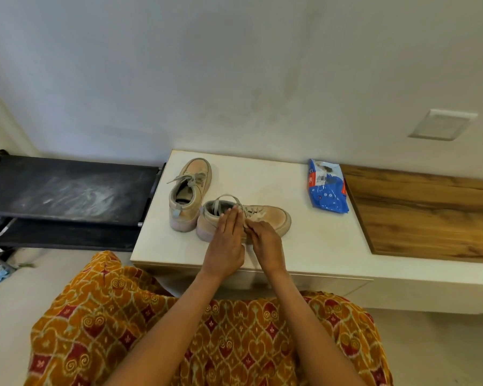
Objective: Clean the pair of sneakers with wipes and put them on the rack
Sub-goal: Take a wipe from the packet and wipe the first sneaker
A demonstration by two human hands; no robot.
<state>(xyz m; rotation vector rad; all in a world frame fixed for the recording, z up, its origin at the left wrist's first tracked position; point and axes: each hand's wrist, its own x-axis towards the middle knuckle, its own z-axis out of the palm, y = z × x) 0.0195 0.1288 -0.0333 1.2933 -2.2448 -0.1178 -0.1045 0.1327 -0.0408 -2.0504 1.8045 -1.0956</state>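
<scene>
Head view looks down on a white tabletop (304, 240) where 2 tan sneakers sit side by side near its left edge. The far sneaker (189, 193) points away toward the wall; the near sneaker (243, 218) lies crosswise with its toe to the right, probably turned that way so its side faces the person for wiping. The left hand (226, 243) lies flat with straight fingers pressed on the collar and heel side of the near sneaker, likely steadying it. The right hand (265, 243) has its fingers curled at the lace area, seemingly pinching a small pale wipe (258, 217) against the upper, though the wipe is partly hidden. A blue wipes pack (328, 188) lies well apart to the right, near the seam where a wooden panel (430, 213) begins, within reach for a fresh sheet. Just beside the tabletop's left edge stands the black rack (67, 188), its top shelf dusty and bare. Judging from this, the short path leftward over that edge is open for both sneakers.
</scene>
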